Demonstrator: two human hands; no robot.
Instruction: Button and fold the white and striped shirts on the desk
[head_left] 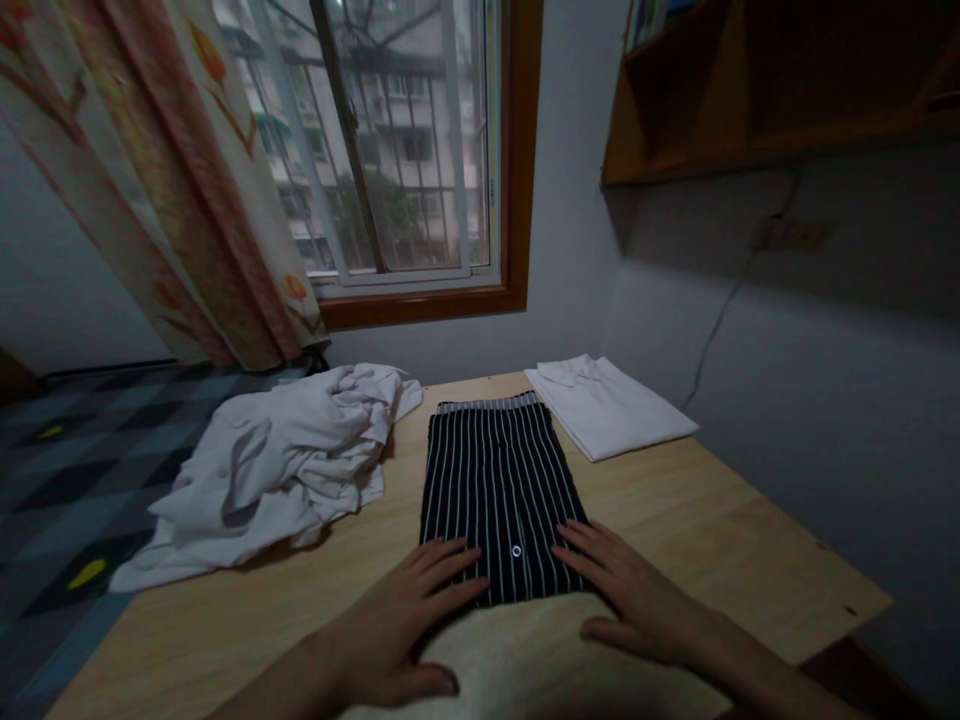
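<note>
A folded black garment with white stripes (pixel 499 480) lies in the middle of the wooden table (pixel 720 530), a small button near its close edge. My left hand (pixel 405 620) lies flat with fingers spread on the garment's near left corner. My right hand (pixel 626 590) rests open and flat on its near right corner. Neither hand grips anything.
A crumpled heap of white clothes (pixel 277 460) sits at the table's left, hanging over the edge. A neatly folded white shirt (pixel 607 405) lies at the far right corner. Behind are a window (pixel 390 140), a flowered curtain (pixel 157 170) and a wooden wall shelf (pixel 757 90).
</note>
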